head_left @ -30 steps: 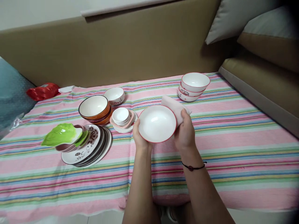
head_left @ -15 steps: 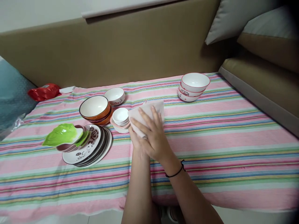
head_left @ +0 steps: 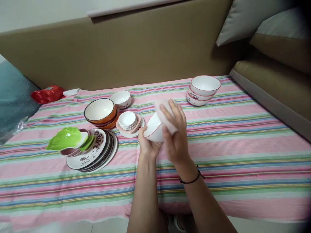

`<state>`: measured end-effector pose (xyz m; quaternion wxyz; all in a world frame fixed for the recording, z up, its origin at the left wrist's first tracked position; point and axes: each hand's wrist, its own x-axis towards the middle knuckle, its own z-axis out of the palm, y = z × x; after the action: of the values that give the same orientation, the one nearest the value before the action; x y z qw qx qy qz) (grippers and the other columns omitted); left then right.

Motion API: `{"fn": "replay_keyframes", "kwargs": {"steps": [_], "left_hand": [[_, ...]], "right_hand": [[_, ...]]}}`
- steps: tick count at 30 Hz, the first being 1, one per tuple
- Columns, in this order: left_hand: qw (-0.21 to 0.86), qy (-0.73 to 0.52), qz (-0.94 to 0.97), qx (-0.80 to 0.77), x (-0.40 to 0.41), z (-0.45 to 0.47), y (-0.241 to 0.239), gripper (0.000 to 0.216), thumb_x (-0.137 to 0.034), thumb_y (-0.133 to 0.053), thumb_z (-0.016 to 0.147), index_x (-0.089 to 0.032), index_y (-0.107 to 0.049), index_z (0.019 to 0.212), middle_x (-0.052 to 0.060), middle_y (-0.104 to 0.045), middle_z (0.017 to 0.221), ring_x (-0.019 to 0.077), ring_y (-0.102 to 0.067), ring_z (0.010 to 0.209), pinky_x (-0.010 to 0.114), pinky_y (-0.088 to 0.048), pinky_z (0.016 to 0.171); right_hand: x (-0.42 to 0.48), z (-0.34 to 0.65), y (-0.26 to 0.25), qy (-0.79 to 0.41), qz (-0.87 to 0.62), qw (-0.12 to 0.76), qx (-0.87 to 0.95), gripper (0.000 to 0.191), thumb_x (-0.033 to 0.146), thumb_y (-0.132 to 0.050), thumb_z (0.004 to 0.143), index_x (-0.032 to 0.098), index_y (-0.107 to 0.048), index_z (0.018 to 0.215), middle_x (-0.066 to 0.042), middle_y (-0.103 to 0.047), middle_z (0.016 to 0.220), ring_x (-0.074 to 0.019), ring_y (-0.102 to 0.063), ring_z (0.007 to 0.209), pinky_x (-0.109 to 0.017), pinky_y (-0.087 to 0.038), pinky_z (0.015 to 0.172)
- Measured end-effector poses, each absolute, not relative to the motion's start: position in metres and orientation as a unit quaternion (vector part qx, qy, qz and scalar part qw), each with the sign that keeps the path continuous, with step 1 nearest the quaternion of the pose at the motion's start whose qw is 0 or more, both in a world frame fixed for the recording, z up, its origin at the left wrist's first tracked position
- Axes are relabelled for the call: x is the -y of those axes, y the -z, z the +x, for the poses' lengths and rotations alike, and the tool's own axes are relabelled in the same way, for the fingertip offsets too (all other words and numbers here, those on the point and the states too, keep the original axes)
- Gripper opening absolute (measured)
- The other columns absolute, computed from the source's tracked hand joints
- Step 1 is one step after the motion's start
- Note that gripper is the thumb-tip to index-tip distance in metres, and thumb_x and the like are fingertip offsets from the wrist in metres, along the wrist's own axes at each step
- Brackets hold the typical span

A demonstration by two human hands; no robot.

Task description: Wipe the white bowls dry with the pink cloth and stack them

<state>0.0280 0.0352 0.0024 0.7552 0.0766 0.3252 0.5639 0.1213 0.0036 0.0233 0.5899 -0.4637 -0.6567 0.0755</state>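
Observation:
A white bowl with a red rim (head_left: 152, 127) is tilted above the cloth. My left hand (head_left: 148, 145) grips it from below, the thumb over its rim. My right hand (head_left: 177, 136) is closed on a white cloth or tissue (head_left: 167, 111), which is folded over the bowl's right side and hides part of it. Just left of the bowl stand small white dishes (head_left: 127, 119) stacked on a pink dish and a white plate.
Orange bowls (head_left: 99, 111), a white bowl (head_left: 121, 98), stacked plates (head_left: 87, 152) and green leaf-shaped dishes (head_left: 65, 139) stand at left. Stacked red-rimmed bowls (head_left: 204, 84) are at back right. A striped cloth (head_left: 243, 155) lies beneath; the sofa back (head_left: 150, 48) rises behind.
My right hand has slid right and turned with the white cloth, uncovering the bowl's left side and rim. My left thumb now shows on the rim.

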Motion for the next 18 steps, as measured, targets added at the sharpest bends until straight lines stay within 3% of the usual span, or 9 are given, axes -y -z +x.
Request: {"fn": "replay_keyframes", "kwargs": {"steps": [3,8,12,18], "left_hand": [[0.757,-0.535,0.111,-0.359,-0.032,0.025,-0.007,0.046,-0.035,-0.043,0.081,-0.008,-0.067,0.108,0.01,-0.072,0.079,0.0214,-0.064,0.064,0.032,-0.052,0.062],[0.74,-0.529,0.165,-0.381,-0.028,0.026,-0.007,0.043,-0.04,-0.047,0.081,-0.011,-0.07,0.104,0.011,-0.074,0.089,0.027,-0.068,0.083,0.038,-0.052,0.078],[0.676,-0.596,0.167,-0.401,-0.033,0.033,-0.002,0.046,-0.053,-0.046,0.086,-0.014,-0.069,0.094,0.008,-0.073,0.089,0.0234,-0.067,0.086,0.033,-0.049,0.081],[0.529,-0.647,0.091,-0.541,-0.041,0.036,0.007,0.047,-0.055,-0.04,0.089,-0.015,-0.062,0.075,0.004,-0.066,0.074,0.0161,-0.062,0.07,0.029,-0.045,0.073]], "right_hand": [[-0.007,0.13,-0.025,-0.218,-0.435,0.673,0.558,0.047,0.04,-0.032,0.099,0.025,-0.048,0.141,-0.006,-0.046,0.149,-0.0238,-0.039,0.14,-0.046,-0.03,0.117],[-0.016,0.137,-0.017,-0.425,-0.392,0.736,0.352,0.047,0.051,-0.038,0.094,0.02,-0.067,0.114,-0.006,-0.07,0.115,-0.0224,-0.06,0.117,-0.039,-0.043,0.106],[-0.02,0.138,-0.012,-0.481,-0.396,0.759,0.189,0.037,0.046,-0.048,0.088,0.02,-0.067,0.105,-0.001,-0.073,0.096,-0.0199,-0.067,0.098,-0.034,-0.054,0.088],[-0.024,0.14,0.005,-0.553,-0.442,0.705,0.041,0.025,0.037,-0.046,0.085,0.021,-0.064,0.093,0.003,-0.07,0.078,-0.0163,-0.066,0.076,-0.028,-0.055,0.067]]}}
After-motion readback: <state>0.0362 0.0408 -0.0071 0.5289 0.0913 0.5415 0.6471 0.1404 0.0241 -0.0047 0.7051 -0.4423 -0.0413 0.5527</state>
